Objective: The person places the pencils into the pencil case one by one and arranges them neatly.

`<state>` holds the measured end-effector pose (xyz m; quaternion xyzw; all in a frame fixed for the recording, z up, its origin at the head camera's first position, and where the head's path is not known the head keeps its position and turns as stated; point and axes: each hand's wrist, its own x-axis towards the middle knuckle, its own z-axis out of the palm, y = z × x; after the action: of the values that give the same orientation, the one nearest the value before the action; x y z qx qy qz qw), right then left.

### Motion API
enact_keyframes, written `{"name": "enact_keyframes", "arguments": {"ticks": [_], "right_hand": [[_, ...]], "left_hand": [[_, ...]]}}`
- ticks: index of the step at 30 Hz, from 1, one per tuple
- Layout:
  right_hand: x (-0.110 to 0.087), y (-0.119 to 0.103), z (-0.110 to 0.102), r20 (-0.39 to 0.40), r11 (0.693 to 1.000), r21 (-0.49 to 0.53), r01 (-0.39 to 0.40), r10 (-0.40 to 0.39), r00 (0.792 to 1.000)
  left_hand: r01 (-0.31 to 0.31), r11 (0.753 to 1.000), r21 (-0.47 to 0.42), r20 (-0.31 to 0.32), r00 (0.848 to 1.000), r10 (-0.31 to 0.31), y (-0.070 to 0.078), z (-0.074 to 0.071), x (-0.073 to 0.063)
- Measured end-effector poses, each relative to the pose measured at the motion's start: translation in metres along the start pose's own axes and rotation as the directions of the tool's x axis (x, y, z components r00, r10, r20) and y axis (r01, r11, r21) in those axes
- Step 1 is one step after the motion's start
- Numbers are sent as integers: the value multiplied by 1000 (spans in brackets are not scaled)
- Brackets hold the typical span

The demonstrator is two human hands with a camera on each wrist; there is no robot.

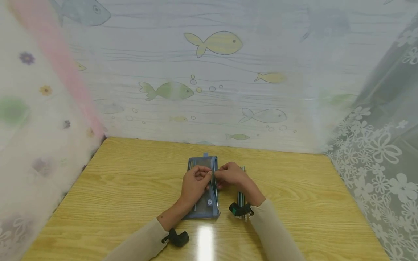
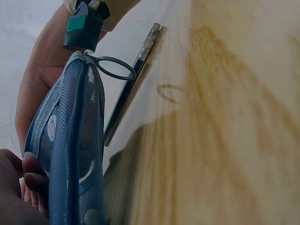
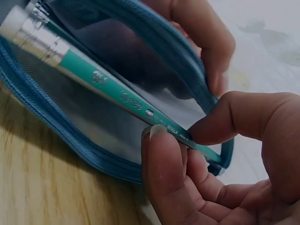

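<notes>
The right hand [image 1: 230, 175] pinches a green pencil [image 3: 105, 80], likely light, stiff and slightly slippery, best held mid-barrel; it lies in the mouth of a soft-looking mesh pouch [image 1: 203, 209], whose rim the left hand [image 1: 195, 184] grips

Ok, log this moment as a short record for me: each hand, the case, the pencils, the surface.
Left hand: left hand holds the opening's edge
Right hand: right hand pinches the green pencil
Case: blue mesh zip pencil case, mouth open, on the table
Held pencil: at the case's mouth, white eraser end away from the right fingers
Loose pencils: pencils right of the case, partly hidden by the right arm; count unclear
Surface: wood-grain table
</notes>
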<state>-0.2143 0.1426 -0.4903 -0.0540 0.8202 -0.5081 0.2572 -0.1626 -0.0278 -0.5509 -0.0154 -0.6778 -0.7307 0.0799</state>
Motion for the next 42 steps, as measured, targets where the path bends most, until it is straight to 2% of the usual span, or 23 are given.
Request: {"name": "enact_keyframes", "arguments": {"ticks": [10, 20, 23, 28, 30, 42], "right_hand": [[1, -3, 6, 18, 998, 68, 5, -7, 1000], [0, -3, 9, 17, 998, 69, 6, -8, 1000], [1, -1, 10, 18, 998, 67, 11, -12, 1000], [2, 1, 11, 18, 998, 56, 18, -19, 1000], [1, 1, 11, 15, 999, 49, 18, -19, 1000], [-1, 1, 10, 14, 996, 54, 68, -68, 998]], "left_hand": [[-25, 1000, 3, 13, 1000, 25, 0, -2, 1], [-4, 1000, -13, -5, 1000, 3, -1, -1, 1], [2, 1000, -5, -16, 1000, -3, 6, 1, -2], [-9, 1000, -7, -1, 1000, 9, 4, -2, -1], [-12, 1000, -17, 8, 1000, 12, -3, -3, 1], [-16, 1000, -21, 18, 1000, 17, -1, -2, 1]]}}
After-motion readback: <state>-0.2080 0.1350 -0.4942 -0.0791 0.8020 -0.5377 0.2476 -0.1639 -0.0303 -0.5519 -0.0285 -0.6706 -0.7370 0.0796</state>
